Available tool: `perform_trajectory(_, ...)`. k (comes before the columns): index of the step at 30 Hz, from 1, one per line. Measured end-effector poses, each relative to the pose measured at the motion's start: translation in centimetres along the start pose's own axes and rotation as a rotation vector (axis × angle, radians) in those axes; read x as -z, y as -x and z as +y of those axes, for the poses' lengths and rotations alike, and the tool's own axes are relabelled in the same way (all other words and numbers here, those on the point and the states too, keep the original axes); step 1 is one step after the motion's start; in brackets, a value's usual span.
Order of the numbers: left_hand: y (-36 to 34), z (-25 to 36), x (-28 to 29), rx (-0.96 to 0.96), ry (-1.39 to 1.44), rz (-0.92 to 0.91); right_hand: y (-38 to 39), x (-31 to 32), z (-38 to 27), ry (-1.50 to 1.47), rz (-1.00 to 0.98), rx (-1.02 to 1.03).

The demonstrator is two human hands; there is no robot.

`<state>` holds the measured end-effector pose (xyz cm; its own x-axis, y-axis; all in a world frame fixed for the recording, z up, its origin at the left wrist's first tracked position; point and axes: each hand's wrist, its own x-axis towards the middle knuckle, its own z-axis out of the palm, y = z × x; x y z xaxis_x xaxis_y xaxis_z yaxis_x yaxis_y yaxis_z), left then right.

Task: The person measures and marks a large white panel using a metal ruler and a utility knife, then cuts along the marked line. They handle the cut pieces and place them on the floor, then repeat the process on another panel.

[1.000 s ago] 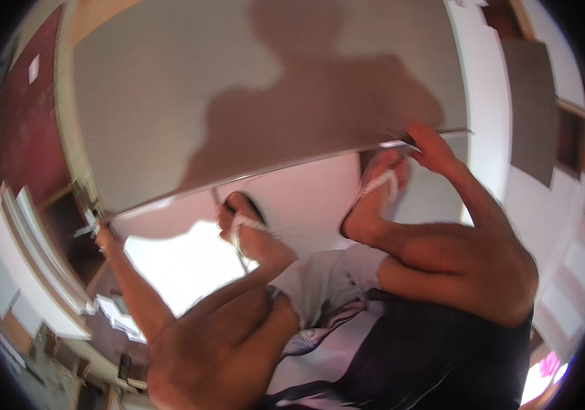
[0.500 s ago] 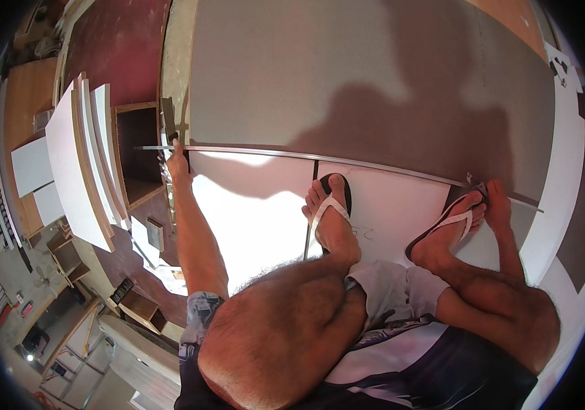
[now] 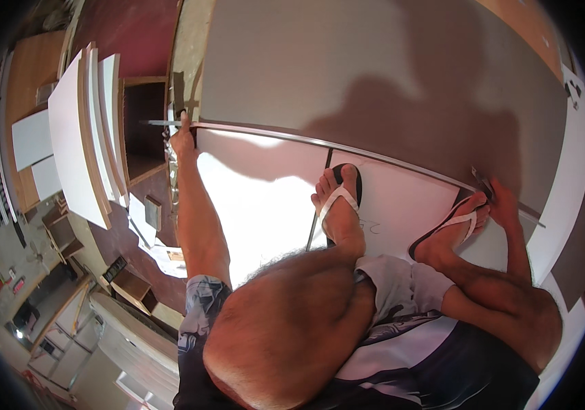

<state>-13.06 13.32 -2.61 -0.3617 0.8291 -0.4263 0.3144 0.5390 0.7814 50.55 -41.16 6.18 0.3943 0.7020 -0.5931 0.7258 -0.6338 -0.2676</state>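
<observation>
A long thin metal straightedge (image 3: 374,161) runs across a large grey-brown panel (image 3: 292,68), along the line where white panels (image 3: 258,205) begin. My left hand (image 3: 183,139) is closed around the bar near its left end, which sticks out past the panel's edge. Near the other end, my right hand (image 3: 504,201) is closed on a small dark tool with a metal tip (image 3: 482,180), held against the bar; its exact kind is unclear. My sandalled feet, left foot (image 3: 340,208) and right foot (image 3: 458,222), rest on the white panels just behind the bar.
At the left, several white boards (image 3: 74,137) lean on edge beside an open wooden box (image 3: 145,130). A dark red panel (image 3: 125,41) lies beyond it. Small open boxes (image 3: 135,290) stand lower left. White sheet material (image 3: 552,219) borders the right side.
My view has turned slightly, so the bar slants more steeply in the picture. Both hands keep their places along it. The tool in my right hand is at a slightly different angle.
</observation>
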Motion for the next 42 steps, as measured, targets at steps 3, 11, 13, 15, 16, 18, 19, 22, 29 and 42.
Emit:
perform_trajectory(3,-0.7,-0.7,0.0,-0.097,0.109,0.106,-1.5,-0.5,1.2,-0.046,-0.082,0.016)
perform_trajectory(11,-3.1,7.3,-4.1,-0.171,0.108,-0.118,-1.4,-1.6,4.1,-0.092,0.233,0.143)
perform_trajectory(13,-5.2,6.3,-2.3,-0.337,-0.16,-0.244,-2.4,0.0,2.3,-0.016,0.257,0.058)
perform_trajectory(15,-6.6,6.8,-2.3,-0.178,0.087,-0.402,-3.7,1.4,0.3,-0.097,0.279,0.053)
perform_trajectory(16,-3.8,7.2,-5.0,-0.119,0.182,-0.423,-2.7,1.7,1.0,-0.07,0.351,0.069)
perform_trajectory(18,0.1,6.4,-6.8,-0.121,0.313,-0.477,-2.3,1.5,2.6,-0.088,0.446,0.079)
perform_trajectory(19,-1.0,6.1,-5.4,-0.079,0.42,-0.552,-2.9,1.6,2.7,-0.08,0.449,0.057)
perform_trajectory(22,-0.5,4.2,-5.7,-0.071,0.562,-0.685,-3.5,2.5,4.8,-0.03,0.501,-0.008)
perform_trajectory(29,2.1,5.8,-5.0,-0.355,-0.006,-0.545,-5.5,3.2,8.6,-0.172,0.501,0.072)
perform_trajectory(42,9.3,13.5,-11.4,-0.551,-0.378,-0.669,-9.1,2.6,10.3,-0.204,0.707,-0.205)
